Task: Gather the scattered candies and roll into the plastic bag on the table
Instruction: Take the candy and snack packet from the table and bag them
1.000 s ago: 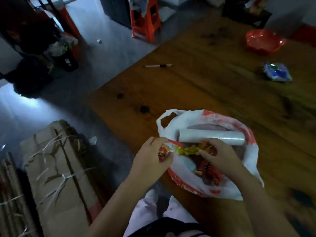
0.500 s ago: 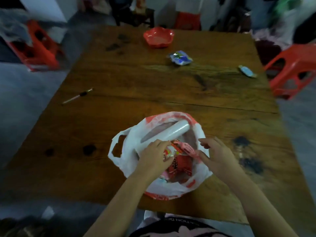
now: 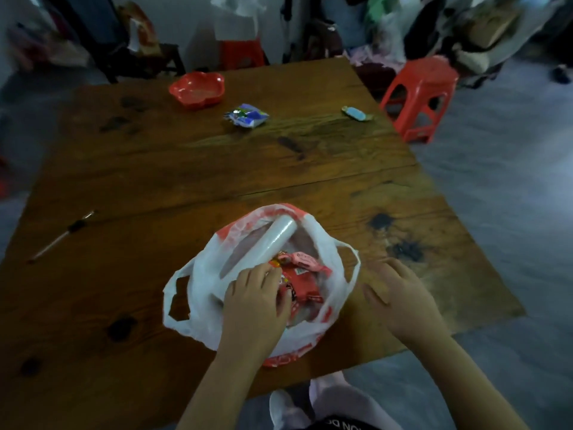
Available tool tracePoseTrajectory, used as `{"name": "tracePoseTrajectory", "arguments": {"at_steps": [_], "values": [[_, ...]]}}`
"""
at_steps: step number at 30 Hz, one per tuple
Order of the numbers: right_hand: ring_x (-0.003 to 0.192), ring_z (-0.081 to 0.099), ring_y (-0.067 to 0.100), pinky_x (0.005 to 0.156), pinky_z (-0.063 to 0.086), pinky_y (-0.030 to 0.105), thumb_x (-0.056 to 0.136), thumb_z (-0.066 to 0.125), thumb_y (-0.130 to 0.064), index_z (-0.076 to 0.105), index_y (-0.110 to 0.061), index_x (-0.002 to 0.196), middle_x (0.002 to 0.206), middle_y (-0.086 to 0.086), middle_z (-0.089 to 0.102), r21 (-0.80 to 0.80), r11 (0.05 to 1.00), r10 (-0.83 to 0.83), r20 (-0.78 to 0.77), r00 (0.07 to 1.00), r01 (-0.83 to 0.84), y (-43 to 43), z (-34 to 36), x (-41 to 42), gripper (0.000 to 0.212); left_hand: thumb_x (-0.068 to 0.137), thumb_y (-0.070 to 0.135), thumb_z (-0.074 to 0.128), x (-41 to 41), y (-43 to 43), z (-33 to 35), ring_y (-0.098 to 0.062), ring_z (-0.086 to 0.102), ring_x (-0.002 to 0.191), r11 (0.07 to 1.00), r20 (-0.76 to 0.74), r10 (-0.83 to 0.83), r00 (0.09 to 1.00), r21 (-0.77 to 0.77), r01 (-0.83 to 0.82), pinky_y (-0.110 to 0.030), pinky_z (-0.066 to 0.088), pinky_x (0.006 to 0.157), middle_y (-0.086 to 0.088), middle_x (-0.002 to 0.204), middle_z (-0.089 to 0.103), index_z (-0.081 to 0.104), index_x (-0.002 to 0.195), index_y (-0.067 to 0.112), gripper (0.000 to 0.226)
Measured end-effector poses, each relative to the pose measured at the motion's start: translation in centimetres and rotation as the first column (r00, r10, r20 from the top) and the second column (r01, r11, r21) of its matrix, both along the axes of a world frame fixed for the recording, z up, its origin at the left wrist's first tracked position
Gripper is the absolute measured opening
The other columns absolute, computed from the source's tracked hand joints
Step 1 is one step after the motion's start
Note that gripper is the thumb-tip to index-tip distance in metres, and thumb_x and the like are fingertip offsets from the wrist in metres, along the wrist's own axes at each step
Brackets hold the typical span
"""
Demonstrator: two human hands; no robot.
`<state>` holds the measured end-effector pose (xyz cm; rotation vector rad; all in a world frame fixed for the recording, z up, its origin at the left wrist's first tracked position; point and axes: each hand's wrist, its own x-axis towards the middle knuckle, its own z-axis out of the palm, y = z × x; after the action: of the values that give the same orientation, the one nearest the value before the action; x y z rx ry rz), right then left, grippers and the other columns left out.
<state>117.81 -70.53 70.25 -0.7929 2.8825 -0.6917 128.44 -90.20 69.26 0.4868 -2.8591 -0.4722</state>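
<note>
White-and-red plastic bag (image 3: pixel 204 274) open on worktop (image 3: pixel 217 169), near edge. Translucent roll (image 3: pixel 263 243) leans inside over red, pink candies (image 3: pixel 305 282). Left hand (image 3: pixel 254 308) in bag, fingers (image 3: pixel 273 276) curled, grip unclear. Right hand (image 3: pixel 400 302) beside bag, loosely spread, empty. Blue candy (image 3: pixel 356 113) far off.

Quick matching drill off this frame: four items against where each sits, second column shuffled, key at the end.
Things
1. roll
2. red dish
3. small blue candy
4. pen

Places
A. near the left edge of the table
B. lying in the plastic bag
C. far end of the table, left of the blue-white packet
D. near the right edge, by the red stool

Pairs: 1-B, 2-C, 3-D, 4-A
</note>
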Motion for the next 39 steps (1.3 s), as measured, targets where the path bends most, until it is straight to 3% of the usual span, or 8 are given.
{"name": "tracePoseTrajectory", "arguments": {"at_steps": [3,5,10,20,26,29,33,39], "values": [[0.092,0.058,0.029,0.066,0.045,0.033,0.077,0.066,-0.017,0.061,-0.009,0.099,0.102,0.01,0.062,0.03,0.993,-0.11,0.0,0.994,0.11,3.1,-0.3,0.8,0.024,0.073,0.025,0.068,-1.3,1.7,0.4,-0.031,0.064,0.087,0.995,-0.001,-0.095,0.995,0.023,0.095,-0.044,0.051,0.075,-0.012,0.095,0.069,0.065,0.099,0.009,0.031],[0.092,0.059,0.03,0.069,0.048,0.036,0.076,0.069,-0.017,0.062,-0.008,0.101,0.102,0.011,0.063,0.038,0.983,-0.181,-0.006,0.984,0.181,5.4,-0.3,1.2,0.028,0.07,0.017,0.075,-2.2,3.2,1.0,-0.032,0.063,0.087,0.982,-0.022,-0.158,0.987,0.104,0.159,-0.044,0.05,0.076,-0.012,0.094,0.068,0.065,0.098,0.009,0.03],[0.088,0.06,0.029,0.067,0.046,0.032,0.074,0.071,-0.015,0.063,-0.007,0.101,0.095,0.01,0.064,-0.031,0.935,-0.354,-0.059,0.933,0.353,11.3,0.0,2.0,0.029,0.08,0.034,0.052,-4.6,7.9,2.1,-0.025,0.064,0.089,0.929,0.01,-0.371,0.929,0.011,0.371,-0.036,0.05,0.077,-0.009,0.098,0.069,0.065,0.101,0.01,0.035],[0.095,0.059,0.03,0.074,0.04,0.029,0.077,0.068,-0.016,0.062,-0.005,0.104,0.101,0.012,0.064,-0.119,0.811,-0.583,-0.067,0.81,0.573,30.1,0.4,0.3,0.029,0.081,0.036,0.043,-11.9,26.2,3.8,-0.023,0.062,0.091,0.836,-0.035,-0.548,0.836,-0.029,0.548,-0.033,0.05,0.073,-0.007,0.1,0.067,0.064,0.103,0.01,0.041],[0.092,0.06,0.036,0.074,0.049,0.038,0.074,0.071,-0.012,0.062,-0.003,0.102,0.097,0.015,0.064,-0.111,0.744,-0.668,-0.109,0.736,0.659,43.7,1.9,-2.6,0.03,0.076,0.035,0.044,-17.6,39.7,3.5,-0.028,0.063,0.082,0.783,-0.085,-0.622,0.779,-0.036,0.621,-0.032,0.05,0.07,-0.009,0.093,0.068,0.066,0.094,0.008,0.039],[0.095,0.059,0.034,0.078,0.045,0.033,0.076,0.069,-0.013,0.062,-0.003,0.103,0.1,0.015,0.064,-0.128,0.726,-0.687,-0.115,0.717,0.675,48.1,2.3,-4.7,0.029,0.077,0.034,0.045,-20.2,44.9,3.8,-0.029,0.063,0.084,0.76,-0.116,-0.647,0.754,-0.011,0.65,-0.035,0.051,0.072,-0.011,0.094,0.068,0.065,0.096,0.007,0.039],[0.097,0.059,0.031,0.08,0.041,0.029,0.077,0.068,-0.014,0.062,-0.005,0.103,0.102,0.013,0.064,-0.136,0.737,-0.676,-0.101,0.73,0.663,51.4,2.1,-8.6,0.028,0.077,0.034,0.045,-23.9,48.0,3.5,-0.03,0.063,0.084,0.742,-0.114,-0.667,0.736,-0.018,0.67,-0.038,0.051,0.075,-0.012,0.093,0.068,0.065,0.096,0.006,0.04],[0.094,0.06,0.03,0.078,0.047,0.032,0.079,0.063,-0.022,0.062,-0.007,0.102,0.1,0.011,0.065,-0.111,0.803,-0.595,-0.108,0.796,0.585,52.6,2.0,-19.1,0.027,0.077,0.032,0.044,-33.2,48.7,1.5,-0.031,0.063,0.078,0.797,-0.11,-0.603,0.79,-0.029,0.603,-0.037,0.052,0.07,-0.014,0.09,0.068,0.065,0.093,0.003,0.039]]}}
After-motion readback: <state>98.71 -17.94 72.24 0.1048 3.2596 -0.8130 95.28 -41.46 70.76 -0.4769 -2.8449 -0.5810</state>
